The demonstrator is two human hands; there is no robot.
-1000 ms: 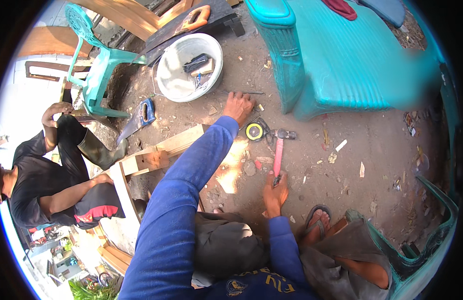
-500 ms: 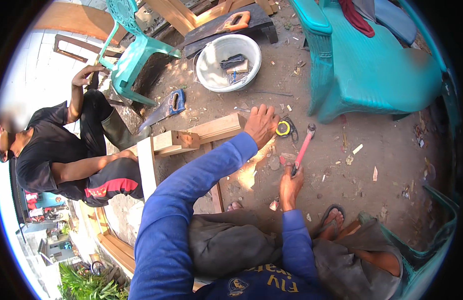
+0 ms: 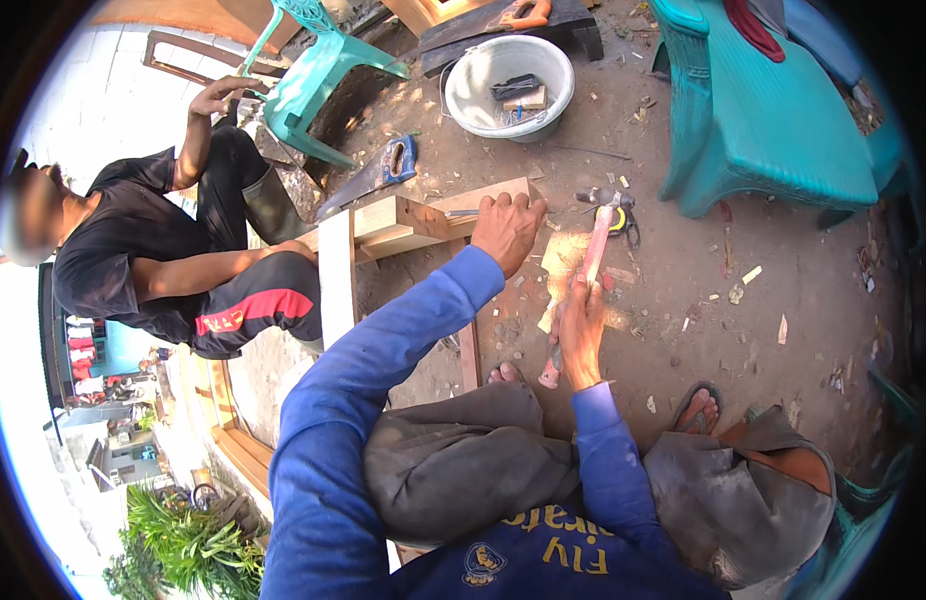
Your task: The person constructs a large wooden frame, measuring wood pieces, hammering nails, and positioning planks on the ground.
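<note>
My left hand [image 3: 508,232] is closed around a slim metal chisel [image 3: 463,212], whose blade points left along the top of a pale timber beam [image 3: 405,222]. The hand rests at the beam's right end. My right hand [image 3: 583,335] grips a hammer [image 3: 596,245] by its pinkish-red handle, raised over the ground to the right of the beam. Its upper end is blurred and overlaps a yellow tape measure [image 3: 617,217] on the ground. A pale upright board [image 3: 337,270] crosses the beam's left part.
A co-worker [image 3: 133,250] in black sits at the left, one arm reaching toward the timber. A handsaw [image 3: 383,172] with a blue handle lies beyond the beam. Farther back stand a white bucket [image 3: 468,105] with tools and a green chair [image 3: 328,60]. Another green chair [image 3: 773,140] stands right.
My left hand has drawn back left onto the beam's end, with the chisel blade now showing. My right hand has swung the hammer left, closer to the left hand. The view has shifted.
</note>
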